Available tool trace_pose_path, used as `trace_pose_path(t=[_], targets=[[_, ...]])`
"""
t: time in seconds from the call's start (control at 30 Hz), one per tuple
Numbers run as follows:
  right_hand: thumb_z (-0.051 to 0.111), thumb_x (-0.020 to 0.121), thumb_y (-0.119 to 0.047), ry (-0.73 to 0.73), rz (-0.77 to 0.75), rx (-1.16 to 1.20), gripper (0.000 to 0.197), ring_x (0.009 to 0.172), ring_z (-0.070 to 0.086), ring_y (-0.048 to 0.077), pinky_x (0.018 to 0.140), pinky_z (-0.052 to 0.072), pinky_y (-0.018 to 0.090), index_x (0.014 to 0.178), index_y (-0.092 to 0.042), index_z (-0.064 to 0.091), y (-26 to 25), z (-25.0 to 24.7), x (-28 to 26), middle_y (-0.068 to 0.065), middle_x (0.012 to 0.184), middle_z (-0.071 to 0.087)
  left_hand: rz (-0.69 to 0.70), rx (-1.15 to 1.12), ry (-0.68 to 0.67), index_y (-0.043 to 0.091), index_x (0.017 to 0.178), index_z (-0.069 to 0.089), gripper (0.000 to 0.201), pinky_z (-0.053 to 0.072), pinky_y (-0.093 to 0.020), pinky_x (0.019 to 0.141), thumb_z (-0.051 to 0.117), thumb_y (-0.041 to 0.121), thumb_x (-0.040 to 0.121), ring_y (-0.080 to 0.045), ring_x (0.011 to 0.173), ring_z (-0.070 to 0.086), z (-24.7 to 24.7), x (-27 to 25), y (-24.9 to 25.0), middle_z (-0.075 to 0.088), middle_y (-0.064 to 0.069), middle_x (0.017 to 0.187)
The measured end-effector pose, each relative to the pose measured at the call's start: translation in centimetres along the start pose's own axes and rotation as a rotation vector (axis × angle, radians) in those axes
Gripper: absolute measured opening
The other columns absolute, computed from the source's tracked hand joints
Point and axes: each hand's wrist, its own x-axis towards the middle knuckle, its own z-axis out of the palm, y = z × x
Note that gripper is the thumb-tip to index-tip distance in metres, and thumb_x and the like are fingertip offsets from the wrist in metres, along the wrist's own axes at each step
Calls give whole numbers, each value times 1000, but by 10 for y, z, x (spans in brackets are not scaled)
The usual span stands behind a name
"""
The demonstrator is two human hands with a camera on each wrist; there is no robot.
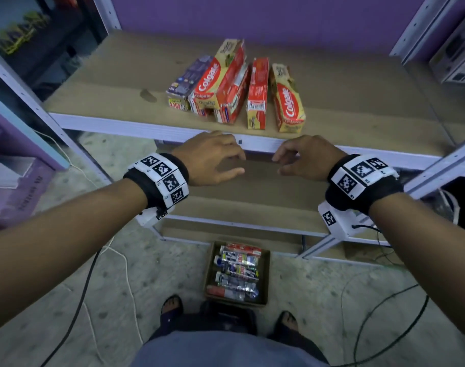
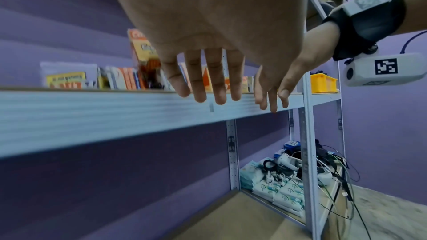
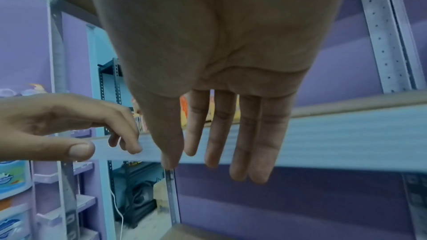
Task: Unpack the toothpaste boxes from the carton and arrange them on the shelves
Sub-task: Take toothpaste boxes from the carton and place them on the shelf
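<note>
- Five toothpaste boxes (image 1: 236,86) lie in a loose row near the front of the upper shelf (image 1: 120,83), long sides pointing back toward the wall: a purple one at the left end, then red and yellow ones, the second and third leaning on each other with one flap open.
- The row is uneven; the boxes sit at slightly different angles, with gaps toward the right end, so some straightening looks to be left.
- The carton (image 1: 238,274) stands on the floor below, between the person's feet and the foot of the shelving, and several more packs, red and blue-white, lie stacked inside it.
- Judged from that, the task is partly done: a first batch is on the shelf, and more than that looks to remain in the carton.
- The lower shelf (image 1: 252,205) carries no toothpaste where it shows.
- The left hand (image 1: 213,160) hovers just in front of the shelf's front rail, fingers (image 2: 215,79) straight and loosely spread, holding nothing.
- The right hand (image 1: 305,157) hangs beside it, close but not touching, its fingers (image 3: 261,134) likewise relaxed and empty.
- With both hands free in front of the shelf, the likely next step is a reach down to the carton for more boxes, though tidying the row is equally possible.
</note>
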Motion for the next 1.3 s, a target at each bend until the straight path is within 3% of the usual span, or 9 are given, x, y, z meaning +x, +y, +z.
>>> trace_pose_path(t=[0.2, 0.33, 0.57, 0.73, 0.83, 1.0, 1.07, 1.17, 1.3], targets=[[77, 82, -27, -165, 95, -34, 18, 92, 62, 11, 77, 44, 21, 98, -26, 69, 27, 58, 10, -8, 96, 68, -147, -202, -243, 28, 121, 61, 37, 45, -39, 98, 49, 52, 95, -22, 117, 54, 65, -11, -1, 58, -2, 125], [76, 84, -26, -267, 150, 3, 15, 100, 64, 18, 92, 51, 32, 97, -26, 69, 46, 106, 12, -7, 95, 65, -162, -319, -311, 29, 110, 65, 29, 49, -31, 83, 53, 49, 93, -13, 93, 58, 116, -25, -3, 58, 10, 103], [70, 88, -34, -493, 201, -22, 17, 97, 62, 18, 86, 51, 30, 104, -29, 66, 80, 194, 20, -3, 112, 65, -280, -471, -519, 29, 103, 66, 31, 48, -32, 84, 51, 53, 90, -13, 89, 57, 219, -54, -1, 60, 10, 102], [70, 89, -33, -564, 268, 30, 18, 109, 61, 20, 90, 47, 28, 106, -30, 67, 115, 266, 26, -2, 122, 64, -367, -525, -591, 27, 102, 67, 24, 44, -26, 76, 56, 45, 92, 3, 72, 48, 288, -70, 0, 60, 11, 97], [70, 87, -32, -590, 311, 42, 20, 109, 61, 20, 85, 42, 24, 107, -28, 69, 134, 310, 32, -1, 119, 67, -467, -559, -660, 29, 101, 66, 21, 40, -25, 76, 57, 46, 93, -6, 79, 53, 331, -81, 2, 62, 11, 102], [69, 87, -33, -633, 377, 87, 15, 103, 63, 23, 80, 48, 27, 101, -32, 64, 171, 390, 42, 1, 123, 65, -614, -631, -752, 28, 105, 68, 26, 51, -32, 88, 60, 48, 90, -14, 89, 62, 411, -103, 5, 68, 6, 109], [68, 87, -33, -636, 404, 109, 23, 101, 64, 22, 76, 48, 25, 110, -32, 64, 189, 428, 47, 0, 124, 65, -652, -654, -777, 27, 103, 68, 29, 51, -34, 91, 60, 52, 89, -17, 94, 64, 449, -115, 4, 68, 4, 109], [65, 89, -34, -650, 414, 106, 22, 106, 62, 19, 79, 41, 23, 111, -34, 63, 213, 484, 50, -3, 125, 65, -707, -652, -822, 27, 106, 67, 37, 48, -29, 90, 57, 57, 89, -21, 103, 63, 510, -140, 2, 69, 0, 111], [65, 89, -34, -648, 436, 131, 31, 90, 55, 15, 77, 39, 23, 119, -30, 59, 241, 550, 53, 0, 118, 65, -760, -630, -861, 22, 120, 64, 48, 42, -27, 89, 55, 58, 90, -25, 112, 58, 580, -168, 1, 64, -5, 122]])
